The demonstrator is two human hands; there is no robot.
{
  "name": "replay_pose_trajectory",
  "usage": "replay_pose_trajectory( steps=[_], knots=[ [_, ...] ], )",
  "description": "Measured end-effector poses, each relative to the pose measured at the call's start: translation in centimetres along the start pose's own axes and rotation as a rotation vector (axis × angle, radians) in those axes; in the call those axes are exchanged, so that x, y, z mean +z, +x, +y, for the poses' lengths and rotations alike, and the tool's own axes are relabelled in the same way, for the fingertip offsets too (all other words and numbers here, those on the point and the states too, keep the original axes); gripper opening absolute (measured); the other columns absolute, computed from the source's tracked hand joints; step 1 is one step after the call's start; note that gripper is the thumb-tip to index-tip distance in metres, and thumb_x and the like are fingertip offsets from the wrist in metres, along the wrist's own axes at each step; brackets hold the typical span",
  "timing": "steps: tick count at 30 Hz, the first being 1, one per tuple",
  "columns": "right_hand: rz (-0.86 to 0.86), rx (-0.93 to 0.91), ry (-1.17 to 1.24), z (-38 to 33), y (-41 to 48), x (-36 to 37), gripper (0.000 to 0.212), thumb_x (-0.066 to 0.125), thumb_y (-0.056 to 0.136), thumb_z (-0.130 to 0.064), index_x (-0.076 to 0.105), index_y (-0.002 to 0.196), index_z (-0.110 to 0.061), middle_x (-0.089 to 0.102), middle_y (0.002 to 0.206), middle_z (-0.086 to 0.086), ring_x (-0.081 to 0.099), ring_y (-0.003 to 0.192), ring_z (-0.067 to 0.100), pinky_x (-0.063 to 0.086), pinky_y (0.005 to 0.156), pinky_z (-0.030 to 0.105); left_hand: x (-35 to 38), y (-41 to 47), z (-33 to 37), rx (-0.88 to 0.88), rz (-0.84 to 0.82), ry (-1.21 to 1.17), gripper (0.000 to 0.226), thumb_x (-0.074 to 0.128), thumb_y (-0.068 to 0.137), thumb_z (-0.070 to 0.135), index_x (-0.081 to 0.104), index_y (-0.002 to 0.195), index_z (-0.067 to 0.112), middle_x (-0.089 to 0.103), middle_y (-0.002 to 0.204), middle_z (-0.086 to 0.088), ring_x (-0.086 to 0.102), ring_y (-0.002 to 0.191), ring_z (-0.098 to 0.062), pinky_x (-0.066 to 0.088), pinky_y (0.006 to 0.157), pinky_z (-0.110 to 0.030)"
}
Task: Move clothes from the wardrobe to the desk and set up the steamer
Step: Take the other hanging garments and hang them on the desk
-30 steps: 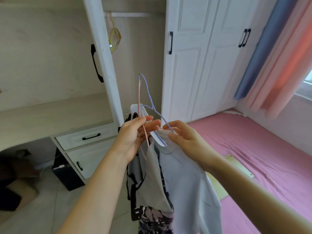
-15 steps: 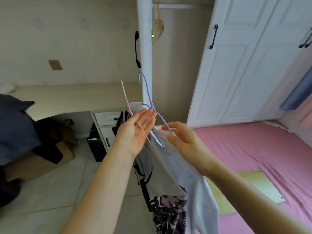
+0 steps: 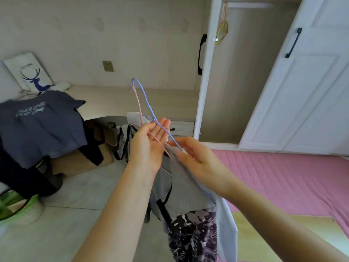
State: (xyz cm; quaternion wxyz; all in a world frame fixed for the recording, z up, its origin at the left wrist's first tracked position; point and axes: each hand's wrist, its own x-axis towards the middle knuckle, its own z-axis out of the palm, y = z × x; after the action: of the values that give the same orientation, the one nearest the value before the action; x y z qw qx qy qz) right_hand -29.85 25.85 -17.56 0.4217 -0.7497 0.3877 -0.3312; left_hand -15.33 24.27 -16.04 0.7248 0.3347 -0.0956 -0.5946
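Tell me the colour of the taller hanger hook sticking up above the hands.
Light blue. The hanger shows best in the head view.

Slender bare forearms; left grip and right grip bare

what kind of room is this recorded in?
Most likely a bedroom: a white built-in wardrobe with one door open, a pink-covered bed on the right, and a desk along the wall with a dark blue T-shirt draped over it.

navy T-shirt print: unreadable | deer bag lettering: unreadable
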Motion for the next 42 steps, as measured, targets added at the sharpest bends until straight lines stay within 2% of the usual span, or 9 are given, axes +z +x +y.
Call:
replay_pose_trajectory(
  steps=[5, 10, 15, 23, 27, 30, 34, 37, 42],
  knots=[
    [-0.025, -0.024, -0.008, -1.0, 2.9, 3.8, 0.022, 0.049, 0.098, -0.017, 0.058, 0.117, -0.023, 0.066, 0.113, -0.01, 0.06, 0.106, 0.006, 0.046, 0.097, 0.036, -2.5, 0.7, 3.8, 0.077, 0.052, -0.01, 0.031, 0.045, 0.094, 0.003, 0.056, 0.121, -0.007, 0.065, 0.116, -0.02, 0.068, 0.103, -0.026, 0.05, 0.097, -0.035],
    [-0.105, -0.051, 0.013, -2.6, 6.1, 8.2, 0.025, 0.048, 0.097, -0.011, 0.058, 0.119, -0.019, 0.064, 0.116, -0.012, 0.058, 0.105, 0.001, 0.044, 0.092, 0.016, -5.5, 1.9, 7.6, 0.146, 0.127, 0.079, 0.03, 0.044, 0.093, 0.0, 0.054, 0.12, -0.009, 0.065, 0.115, -0.023, 0.067, 0.104, -0.029, 0.05, 0.097, -0.036],
    [-0.161, -0.045, 0.004, -3.6, 9.5, 12.3, 0.02, 0.045, 0.098, -0.013, 0.057, 0.112, -0.022, 0.06, 0.098, -0.021, 0.055, 0.089, -0.008, 0.04, 0.077, 0.003, -8.3, 3.4, 11.7, 0.158, 0.14, 0.107, 0.029, 0.045, 0.092, 0.0, 0.055, 0.119, -0.006, 0.064, 0.116, -0.022, 0.066, 0.106, -0.03, 0.051, 0.095, -0.036],
    [-0.238, -0.046, -0.073, -3.3, 14.0, 18.0, 0.022, 0.047, 0.098, -0.015, 0.058, 0.116, -0.021, 0.064, 0.107, -0.009, 0.056, 0.098, 0.001, 0.041, 0.082, 0.006, -12.9, 6.4, 16.4, 0.142, 0.18, 0.07, 0.022, 0.046, 0.091, -0.001, 0.056, 0.111, -0.003, 0.066, 0.108, -0.019, 0.065, 0.105, -0.03, 0.049, 0.098, -0.036],
    [-0.284, -0.073, -0.132, -3.1, 15.8, 20.1, 0.024, 0.048, 0.096, -0.014, 0.058, 0.115, -0.026, 0.064, 0.111, -0.008, 0.056, 0.104, 0.004, 0.045, 0.09, 0.021, -14.4, 7.7, 18.3, 0.091, 0.223, 0.036, 0.014, 0.047, 0.091, 0.003, 0.056, 0.101, 0.001, 0.063, 0.087, -0.01, 0.066, 0.091, -0.024, 0.05, 0.094, -0.033],
    [-0.307, -0.075, -0.128, -3.0, 16.6, 21.5, 0.023, 0.048, 0.097, -0.016, 0.057, 0.111, -0.032, 0.063, 0.108, -0.011, 0.054, 0.102, 0.0, 0.044, 0.088, 0.018, -15.6, 8.7, 19.5, 0.069, 0.229, 0.032, 0.011, 0.047, 0.089, 0.001, 0.055, 0.093, 0.008, 0.057, 0.075, -0.005, 0.064, 0.08, -0.021, 0.051, 0.088, -0.032],
    [-0.347, -0.072, -0.231, -2.9, 18.4, 22.9, 0.018, 0.046, 0.097, -0.017, 0.057, 0.109, -0.024, 0.063, 0.106, -0.004, 0.056, 0.099, 0.012, 0.045, 0.086, 0.024, -16.9, 10.2, 20.7, 0.032, 0.249, 0.003, 0.012, 0.05, 0.088, 0.002, 0.056, 0.088, 0.012, 0.051, 0.067, -0.004, 0.062, 0.069, -0.018, 0.051, 0.082, -0.033],
    [-0.355, -0.054, -0.338, -3.2, 20.5, 23.9, 0.016, 0.045, 0.097, -0.023, 0.059, 0.097, -0.015, 0.063, 0.096, 0.003, 0.057, 0.09, 0.021, 0.048, 0.081, 0.035, -17.2, 11.6, 20.9, 0.022, 0.264, 0.006, 0.011, 0.049, 0.089, 0.003, 0.055, 0.085, 0.012, 0.049, 0.068, -0.003, 0.064, 0.075, -0.022, 0.051, 0.087, -0.035],
    [-0.377, -0.063, -0.384, -3.2, 24.2, 25.3, 0.027, 0.042, 0.1, -0.022, 0.043, 0.073, -0.02, 0.05, 0.076, 0.0, 0.045, 0.064, 0.014, 0.037, 0.057, 0.024, -17.1, 14.5, 21.3, 0.078, 0.279, 0.037, 0.014, 0.048, 0.089, 0.004, 0.059, 0.095, 0.009, 0.064, 0.094, -0.011, 0.065, 0.105, -0.029, 0.047, 0.1, -0.038]
  ],
)
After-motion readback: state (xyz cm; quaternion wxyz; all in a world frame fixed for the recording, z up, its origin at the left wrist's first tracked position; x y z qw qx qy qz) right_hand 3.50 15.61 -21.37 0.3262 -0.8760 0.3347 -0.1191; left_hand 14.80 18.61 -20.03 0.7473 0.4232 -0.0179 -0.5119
